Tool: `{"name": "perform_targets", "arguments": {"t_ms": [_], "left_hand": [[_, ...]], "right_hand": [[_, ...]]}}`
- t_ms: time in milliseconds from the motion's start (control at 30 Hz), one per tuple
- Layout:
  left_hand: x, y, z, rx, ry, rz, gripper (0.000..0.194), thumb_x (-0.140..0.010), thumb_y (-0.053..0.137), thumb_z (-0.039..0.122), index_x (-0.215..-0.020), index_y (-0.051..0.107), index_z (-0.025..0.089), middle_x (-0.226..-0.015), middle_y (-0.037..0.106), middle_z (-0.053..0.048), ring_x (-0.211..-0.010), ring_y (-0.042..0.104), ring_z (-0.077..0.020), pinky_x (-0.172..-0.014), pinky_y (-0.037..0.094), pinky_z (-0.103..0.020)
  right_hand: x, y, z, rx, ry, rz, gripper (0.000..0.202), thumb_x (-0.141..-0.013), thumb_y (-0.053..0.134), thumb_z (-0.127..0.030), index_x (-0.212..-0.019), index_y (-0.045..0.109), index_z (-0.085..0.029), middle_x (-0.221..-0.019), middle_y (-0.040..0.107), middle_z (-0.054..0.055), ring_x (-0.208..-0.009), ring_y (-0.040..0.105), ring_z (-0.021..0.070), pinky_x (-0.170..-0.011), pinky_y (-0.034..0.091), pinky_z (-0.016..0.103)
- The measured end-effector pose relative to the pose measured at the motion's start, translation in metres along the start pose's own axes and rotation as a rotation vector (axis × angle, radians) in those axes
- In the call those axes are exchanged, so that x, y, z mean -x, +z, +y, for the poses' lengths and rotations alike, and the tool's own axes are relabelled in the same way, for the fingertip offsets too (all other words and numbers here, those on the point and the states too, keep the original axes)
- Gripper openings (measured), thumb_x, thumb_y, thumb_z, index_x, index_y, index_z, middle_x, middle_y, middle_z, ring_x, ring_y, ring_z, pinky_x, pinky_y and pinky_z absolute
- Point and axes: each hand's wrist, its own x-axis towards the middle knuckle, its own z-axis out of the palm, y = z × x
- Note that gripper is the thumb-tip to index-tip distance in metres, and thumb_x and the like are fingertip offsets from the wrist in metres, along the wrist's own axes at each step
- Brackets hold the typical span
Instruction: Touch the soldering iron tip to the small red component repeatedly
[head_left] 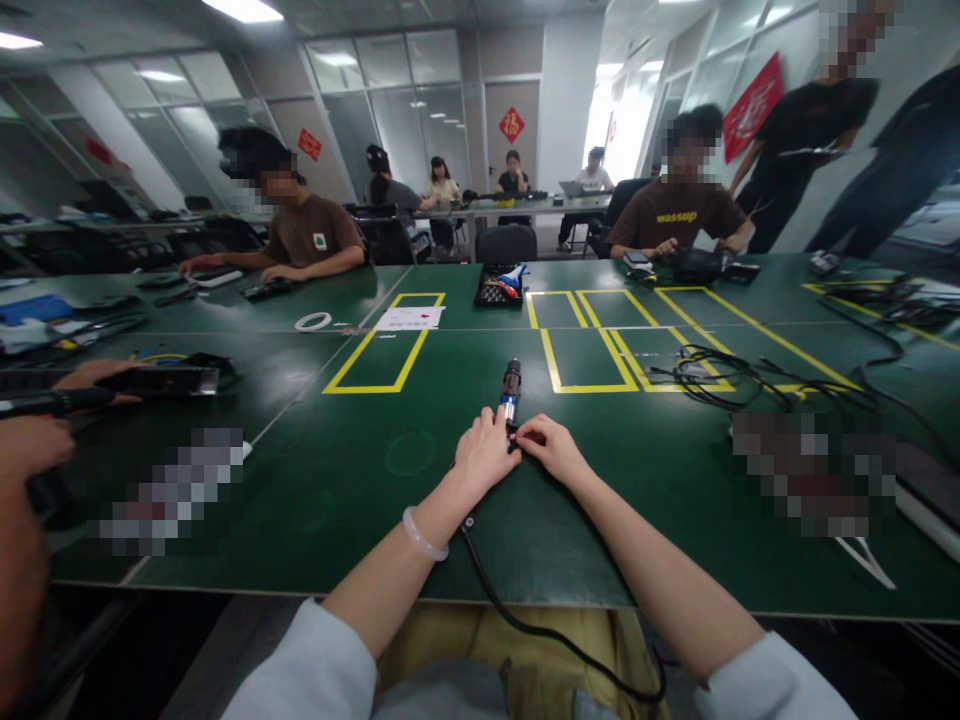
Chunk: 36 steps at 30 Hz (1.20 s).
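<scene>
A dark cylindrical device (511, 383) with a blue and silver band lies on the green table, pointing away from me; its exact kind is unclear. My left hand (484, 450) is closed over its near end from the left and hides that part. From the right, my right hand (553, 447) meets that same end, thumb and finger pinched at a small reddish bit too small to name. Just below my left wrist, the end of a black cable (517, 622) with a round metal tip rests on the table. The cable runs over the edge into my lap.
Yellow tape rectangles (559, 388) mark the table. A black tray (499, 300) with small items, a tape roll (313, 322) and a paper sheet (409, 318) lie farther back. Coiled black cables (712, 375) sit at right. Another person's hand (97, 375) works at left; others sit opposite.
</scene>
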Motion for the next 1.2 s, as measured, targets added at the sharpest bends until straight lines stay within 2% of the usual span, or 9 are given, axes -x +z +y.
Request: {"name": "perform_targets", "arguments": {"t_ms": [133, 333, 433, 533, 633, 733, 933, 1067, 1200], "left_hand": [[-0.002, 0.002, 0.004, 0.008, -0.019, 0.019, 0.058, -0.082, 0.052, 0.043, -0.131, 0.037, 0.017, -0.113, 0.047, -0.016, -0.101, 0.054, -0.0283, -0.079, 0.045, -0.036], [-0.005, 0.005, 0.005, -0.021, -0.043, 0.068, 0.065, -0.086, 0.047, 0.047, -0.140, 0.030, 0.016, -0.115, 0.046, -0.017, -0.102, 0.053, -0.0295, -0.077, 0.045, -0.036], [-0.001, 0.004, -0.005, -0.037, -0.048, 0.068, 0.067, -0.085, 0.046, 0.050, -0.142, 0.029, 0.018, -0.117, 0.046, -0.016, -0.103, 0.052, -0.0289, -0.078, 0.045, -0.036], [0.010, 0.000, -0.025, -0.065, -0.057, 0.058, 0.068, -0.085, 0.046, 0.051, -0.143, 0.027, 0.020, -0.117, 0.045, -0.015, -0.102, 0.052, -0.0281, -0.078, 0.045, -0.035], [0.028, -0.009, -0.054, -0.093, -0.102, 0.027, 0.067, -0.086, 0.041, 0.053, -0.144, 0.026, 0.022, -0.118, 0.046, -0.014, -0.099, 0.054, -0.0264, -0.076, 0.046, -0.034], [0.050, -0.019, -0.091, -0.102, -0.178, -0.011, 0.066, -0.087, 0.035, 0.054, -0.145, 0.025, 0.024, -0.122, 0.045, -0.014, -0.102, 0.054, -0.0270, -0.073, 0.047, -0.033], [0.096, -0.037, -0.183, -0.105, -0.348, -0.062, 0.071, -0.086, 0.028, 0.057, -0.146, 0.026, 0.020, -0.130, 0.041, -0.016, -0.113, 0.050, -0.0327, -0.085, 0.046, -0.042], [0.124, -0.043, -0.248, -0.112, -0.462, -0.084, 0.078, -0.084, 0.028, 0.061, -0.146, 0.025, 0.015, -0.134, 0.037, -0.021, -0.117, 0.048, -0.0365, -0.091, 0.042, -0.045], [0.145, -0.044, -0.298, -0.142, -0.557, -0.043, 0.070, -0.084, 0.033, 0.056, -0.142, 0.030, 0.017, -0.133, 0.044, -0.018, -0.117, 0.049, -0.0330, -0.094, 0.041, -0.041]], "right_hand": [[0.003, -0.004, -0.006, -0.028, -0.008, -0.011, 0.013, -0.084, 0.061, -0.028, -0.087, 0.071, -0.020, -0.084, 0.062, 0.004, -0.075, 0.057, 0.0152, -0.073, 0.046, 0.029], [0.004, -0.007, -0.006, -0.066, -0.015, -0.012, 0.020, -0.086, 0.058, -0.033, -0.089, 0.072, -0.020, -0.092, 0.060, 0.005, -0.080, 0.057, 0.0150, -0.071, 0.045, 0.027], [0.005, -0.009, -0.003, -0.078, -0.013, -0.005, 0.022, -0.088, 0.055, -0.035, -0.091, 0.070, -0.019, -0.091, 0.060, 0.005, -0.081, 0.056, 0.0149, -0.071, 0.045, 0.027], [0.006, -0.010, -0.003, -0.054, 0.009, -0.020, 0.022, -0.089, 0.054, -0.035, -0.091, 0.070, -0.019, -0.089, 0.060, 0.004, -0.076, 0.055, 0.0139, -0.070, 0.044, 0.027], [0.007, -0.011, -0.006, -0.023, 0.019, -0.035, 0.021, -0.088, 0.054, -0.033, -0.089, 0.070, -0.019, -0.087, 0.059, 0.004, -0.071, 0.053, 0.0127, -0.068, 0.043, 0.026], [0.007, -0.011, -0.010, -0.009, 0.022, -0.036, 0.019, -0.088, 0.054, -0.031, -0.088, 0.070, -0.019, -0.086, 0.059, 0.003, -0.070, 0.053, 0.0124, -0.067, 0.042, 0.026], [0.006, -0.006, -0.011, 0.001, 0.024, -0.046, 0.019, -0.088, 0.054, -0.030, -0.088, 0.070, -0.019, -0.084, 0.058, 0.003, -0.068, 0.052, 0.0123, -0.066, 0.042, 0.026], [0.005, -0.003, -0.011, 0.004, 0.023, -0.051, 0.019, -0.088, 0.054, -0.031, -0.089, 0.070, -0.020, -0.084, 0.058, 0.003, -0.068, 0.052, 0.0125, -0.066, 0.042, 0.026], [0.004, -0.001, -0.012, 0.014, 0.028, -0.052, 0.019, -0.088, 0.054, -0.030, -0.088, 0.069, -0.020, -0.083, 0.058, 0.003, -0.068, 0.053, 0.0127, -0.066, 0.042, 0.026]]}}
